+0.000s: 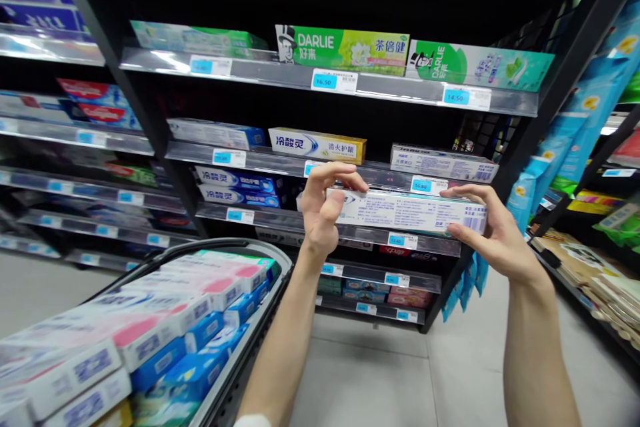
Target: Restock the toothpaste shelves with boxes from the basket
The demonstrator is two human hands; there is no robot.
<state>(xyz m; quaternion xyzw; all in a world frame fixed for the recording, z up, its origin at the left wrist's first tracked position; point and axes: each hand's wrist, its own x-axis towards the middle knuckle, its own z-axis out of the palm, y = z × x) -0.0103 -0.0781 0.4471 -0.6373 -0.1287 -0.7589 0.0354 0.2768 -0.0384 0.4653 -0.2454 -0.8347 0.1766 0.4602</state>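
A long white toothpaste box (400,209) is held level in front of the shelves, its printed text side and barcode facing me. My left hand (327,203) grips its left end between thumb and fingers. At the right end, my right hand (483,230) pinches the box with the thumb on the front face and the fingers over the top. Just behind and above it, a white toothpaste box (443,163) and a gold-and-white toothpaste box (317,145) lie on a shelf. The left end of the held box is partly covered by my left hand.
A dark-rimmed basket (250,333) at lower left is full of stacked toothpaste boxes (145,333). Green Darlie boxes (343,48) stand on the upper shelf (280,73). Blue packets (550,140) hang at the rack's right side. Grey tiled floor (370,380) lies below.
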